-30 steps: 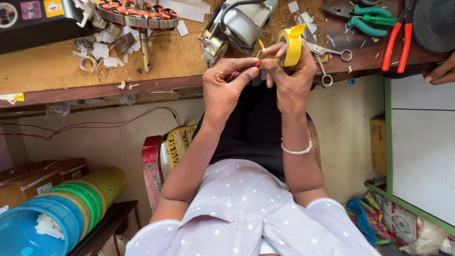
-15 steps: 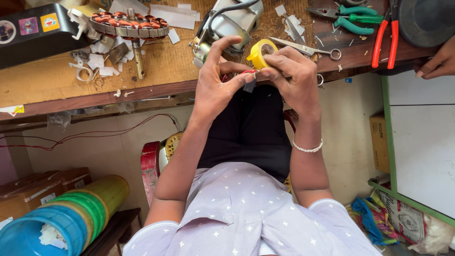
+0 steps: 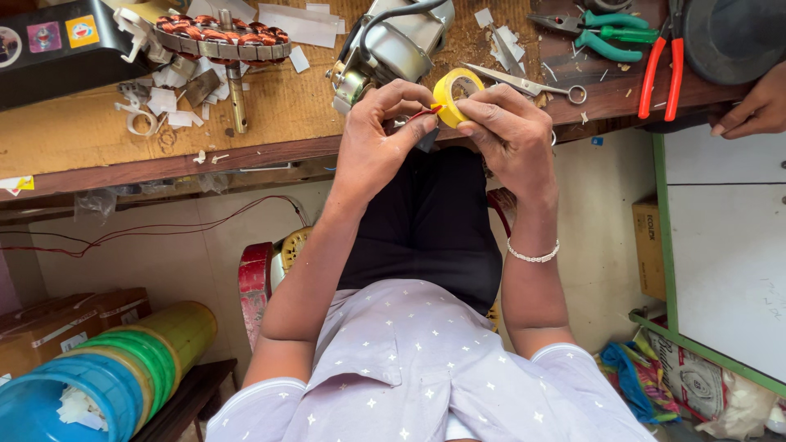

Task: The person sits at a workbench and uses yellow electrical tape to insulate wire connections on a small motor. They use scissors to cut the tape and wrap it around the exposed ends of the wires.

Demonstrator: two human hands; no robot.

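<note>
starting at the far left, a copper-wound stator lies on the wooden workbench among white paper scraps, with a grey motor housing just to its right. at centre, near the bench's front edge, the left hand pinches a red wire end while the right hand grips a yellow tape roll touching that wire. further right lie scissors, green-handled pliers and red-handled pliers, and another person's hand rests at the far right edge.

A glossy yellow plastic tape roll is seen above a rough, worn wooden bench; the scissors are shiny metal.
</note>
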